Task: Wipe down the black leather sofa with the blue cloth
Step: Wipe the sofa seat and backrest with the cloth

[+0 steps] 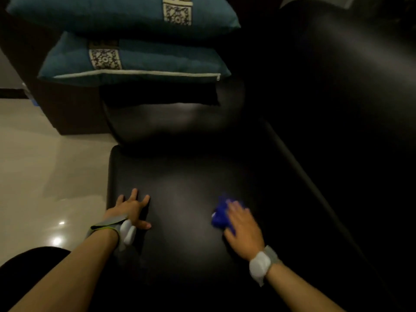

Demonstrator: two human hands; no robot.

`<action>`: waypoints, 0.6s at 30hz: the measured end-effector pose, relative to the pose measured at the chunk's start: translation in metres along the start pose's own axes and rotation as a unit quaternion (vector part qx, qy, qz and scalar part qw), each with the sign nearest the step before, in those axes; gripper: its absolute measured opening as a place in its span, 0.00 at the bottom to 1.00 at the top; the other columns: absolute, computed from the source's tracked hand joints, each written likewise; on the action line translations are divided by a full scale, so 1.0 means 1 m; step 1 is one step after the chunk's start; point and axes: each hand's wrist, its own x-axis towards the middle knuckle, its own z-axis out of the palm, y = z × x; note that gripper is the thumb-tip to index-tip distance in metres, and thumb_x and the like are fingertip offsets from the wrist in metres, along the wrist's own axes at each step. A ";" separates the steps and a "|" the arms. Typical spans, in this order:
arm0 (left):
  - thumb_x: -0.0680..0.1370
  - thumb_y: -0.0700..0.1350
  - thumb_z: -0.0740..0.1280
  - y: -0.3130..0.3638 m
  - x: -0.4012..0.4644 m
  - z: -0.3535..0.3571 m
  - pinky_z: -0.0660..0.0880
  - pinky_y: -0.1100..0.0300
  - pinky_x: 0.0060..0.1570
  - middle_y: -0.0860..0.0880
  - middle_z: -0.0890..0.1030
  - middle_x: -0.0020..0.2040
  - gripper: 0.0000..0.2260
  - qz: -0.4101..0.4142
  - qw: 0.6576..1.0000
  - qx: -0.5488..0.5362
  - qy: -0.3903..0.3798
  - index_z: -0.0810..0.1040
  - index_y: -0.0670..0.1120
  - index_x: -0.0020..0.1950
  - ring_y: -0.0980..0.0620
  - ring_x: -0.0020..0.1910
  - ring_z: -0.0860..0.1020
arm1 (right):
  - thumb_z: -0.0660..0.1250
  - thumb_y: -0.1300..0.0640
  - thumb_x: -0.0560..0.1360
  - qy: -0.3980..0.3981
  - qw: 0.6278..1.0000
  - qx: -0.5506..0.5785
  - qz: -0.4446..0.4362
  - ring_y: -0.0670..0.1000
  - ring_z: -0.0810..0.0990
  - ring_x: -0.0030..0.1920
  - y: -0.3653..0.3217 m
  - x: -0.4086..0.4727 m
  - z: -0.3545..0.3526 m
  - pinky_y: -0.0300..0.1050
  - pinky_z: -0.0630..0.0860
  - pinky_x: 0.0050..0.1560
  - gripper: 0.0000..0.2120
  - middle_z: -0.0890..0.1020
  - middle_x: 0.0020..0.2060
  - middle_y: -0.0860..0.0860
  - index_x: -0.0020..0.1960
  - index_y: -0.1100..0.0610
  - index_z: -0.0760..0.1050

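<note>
The black leather sofa (180, 176) fills the middle and right of the head view, its seat stretching away from me. A crumpled blue cloth (219, 216) lies on the seat at the lower right. My right hand (242, 224) presses down on the cloth, fingers blurred and laid over it. My left hand (132, 208) rests flat on the seat near its left edge, fingers spread and straight, holding nothing. Both wrists carry grey bands with white sensors.
Two teal cushions (135, 59) with patterned strips are stacked on the sofa's far armrest. The backrest (349, 86) rises along the right. Shiny pale floor tiles (45, 165) lie to the left of the seat edge. My dark-clothed knee (33, 260) shows at the lower left.
</note>
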 end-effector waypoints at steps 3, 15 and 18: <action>0.74 0.57 0.72 0.023 0.000 0.004 0.63 0.41 0.72 0.40 0.49 0.80 0.41 -0.013 0.999 -0.014 0.037 0.53 0.53 0.81 0.33 0.76 0.57 | 0.60 0.45 0.71 -0.089 0.988 -0.043 -0.123 0.48 0.48 0.78 0.009 -0.046 -0.004 0.51 0.41 0.77 0.35 0.54 0.78 0.44 0.78 0.43 0.57; 0.74 0.61 0.70 0.093 -0.017 0.049 0.59 0.37 0.73 0.39 0.46 0.80 0.40 0.003 0.999 -0.044 0.021 0.53 0.56 0.80 0.28 0.75 0.53 | 0.59 0.50 0.77 0.065 0.922 0.043 0.379 0.53 0.58 0.76 0.042 -0.133 -0.004 0.48 0.59 0.73 0.31 0.61 0.77 0.52 0.77 0.56 0.59; 0.76 0.60 0.68 0.080 -0.034 0.041 0.67 0.48 0.70 0.43 0.59 0.77 0.32 0.035 0.998 -0.040 0.019 0.63 0.54 0.77 0.38 0.72 0.67 | 0.57 0.46 0.77 0.014 0.951 0.012 0.307 0.52 0.50 0.79 0.001 -0.085 0.001 0.53 0.51 0.76 0.33 0.53 0.79 0.50 0.79 0.55 0.53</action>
